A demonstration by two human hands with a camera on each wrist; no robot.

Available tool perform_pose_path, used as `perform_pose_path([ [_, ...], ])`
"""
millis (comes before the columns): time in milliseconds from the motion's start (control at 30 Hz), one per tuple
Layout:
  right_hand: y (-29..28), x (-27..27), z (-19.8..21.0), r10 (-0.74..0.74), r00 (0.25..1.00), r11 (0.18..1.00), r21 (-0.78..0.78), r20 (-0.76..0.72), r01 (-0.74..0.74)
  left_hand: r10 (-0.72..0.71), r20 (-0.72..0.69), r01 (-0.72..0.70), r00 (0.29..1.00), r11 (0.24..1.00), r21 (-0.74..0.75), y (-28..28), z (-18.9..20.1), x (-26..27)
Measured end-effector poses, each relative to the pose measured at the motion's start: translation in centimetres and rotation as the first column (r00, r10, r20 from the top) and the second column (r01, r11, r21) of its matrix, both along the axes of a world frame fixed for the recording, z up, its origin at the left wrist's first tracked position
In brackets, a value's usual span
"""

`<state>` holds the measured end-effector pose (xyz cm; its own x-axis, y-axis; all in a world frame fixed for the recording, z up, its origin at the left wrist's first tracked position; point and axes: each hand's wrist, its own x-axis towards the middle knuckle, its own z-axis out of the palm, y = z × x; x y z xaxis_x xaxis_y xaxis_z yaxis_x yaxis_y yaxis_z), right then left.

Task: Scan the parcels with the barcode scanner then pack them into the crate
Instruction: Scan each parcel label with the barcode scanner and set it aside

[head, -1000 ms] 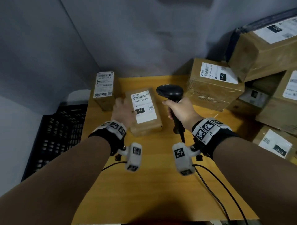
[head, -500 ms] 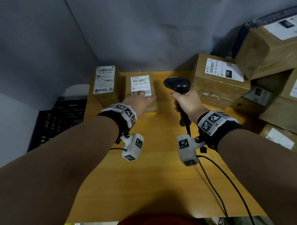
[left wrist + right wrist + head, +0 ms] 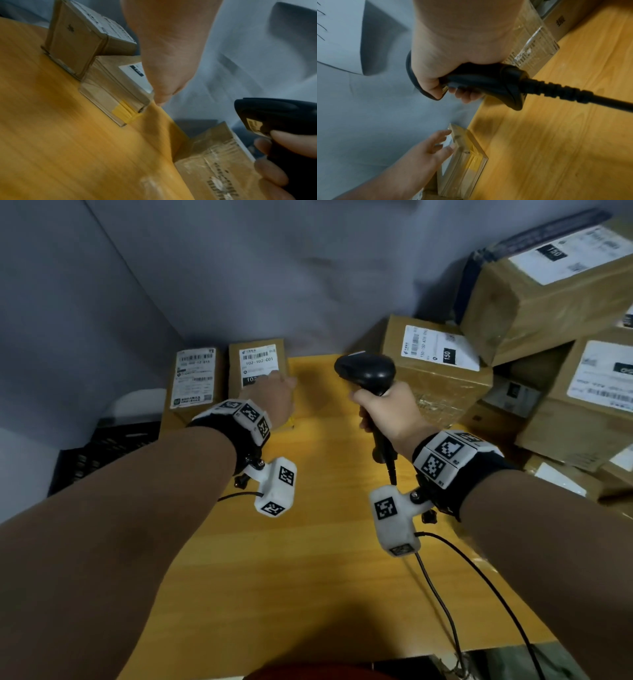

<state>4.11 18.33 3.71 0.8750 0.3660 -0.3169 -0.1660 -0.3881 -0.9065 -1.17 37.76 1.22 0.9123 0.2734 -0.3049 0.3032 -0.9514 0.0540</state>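
A small brown parcel [image 3: 258, 361] labelled 102-102-001 lies flat at the back of the yellow table [image 3: 308, 559]. My left hand [image 3: 274, 395] rests on its label with the fingers straight and spread, as the right wrist view shows for the left hand [image 3: 433, 148] on the parcel [image 3: 465, 155]. A second small parcel [image 3: 195, 381] stands right beside it on the left. My right hand [image 3: 387, 412] grips the handle of the black barcode scanner [image 3: 366, 371], held up over the table to the right of the parcel. The black crate [image 3: 102, 446] sits low at the table's left.
Several larger labelled parcels are stacked at the right, the nearest [image 3: 435, 361] on the table's back right corner. The scanner cable [image 3: 479, 594] trails over the table's near right edge. A grey wall closes the back and the left.
My left hand has pushed the 102 parcel away to the back of the table, next to the other small parcel. My right hand still holds the scanner, now further from that parcel.
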Motion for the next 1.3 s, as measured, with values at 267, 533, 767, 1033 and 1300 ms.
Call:
perform_pose_path([
  [267, -7.0, 5.0, 8.6, -0.132, 0.963, 0.985, 0.140, 0.234, 0.101, 0.117, 0.229, -0.055, 0.966, 0.964, -0.261, -7.8, 5.3, 3.5],
  [533, -18.0, 15.5, 16.8, -0.207, 0.895, 0.976, 0.150, 0.396, 0.159, 0.267, 0.305, -0.106, 0.914, 0.884, -0.456, -17.9, 11.2, 11.2],
  [767, -22.5, 23.8, 16.7, -0.191, 0.865, 0.969, -0.052, 0.465, 0.241, 0.466, 0.236, -0.251, 0.853, 0.761, -0.598, -23.4, 14.8, 18.5],
  [1033, -24.0, 27.3, 12.8, -0.156, 0.944, 0.982, -0.056, 0.292, 0.180, 0.665, -0.095, -0.468, 0.741, 0.410, -0.783, -25.9, 11.4, 20.6],
  [1300, -24.8, 25.3, 13.9, -0.241, 0.934, 0.970, 0.082, 0.265, 0.227, 0.760, -0.209, -0.397, 0.616, 0.070, -0.915, -28.0, 10.8, 18.9],
])
